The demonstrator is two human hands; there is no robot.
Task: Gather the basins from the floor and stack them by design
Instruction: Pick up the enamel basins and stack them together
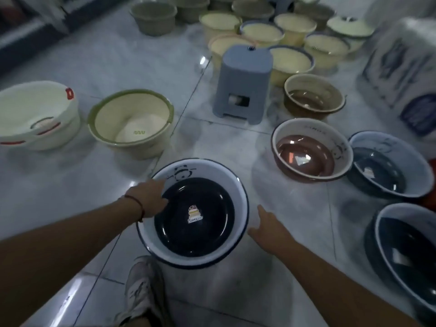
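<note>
Pale glossy floor tiles (236, 142) are stretching out beneath me, with basins standing all over them. I am gripping the navy panda basin (192, 213) at its left rim with my left hand (148, 199), fingers curling over the edge; it is holding nothing but a small sticker (194, 214) on its dark bottom. My right hand (269, 228) is hovering just beside the basin's right rim, fingers spread and holding nothing. To the right a brown basin (311, 151) is sitting with a paper label in its bottom, and touching it on the far side is a blue-grey basin (389, 165), also labelled. Another dark basin (405, 253) is lying at the right edge. On the left, a green-rimmed cream basin (132, 123) and a white basin with red marks (35, 114) are standing side by side. Behind a grey stool (243, 83), cream basins (290, 60) are crowding together. My shoe (141, 291) is showing just below the navy basin.
</note>
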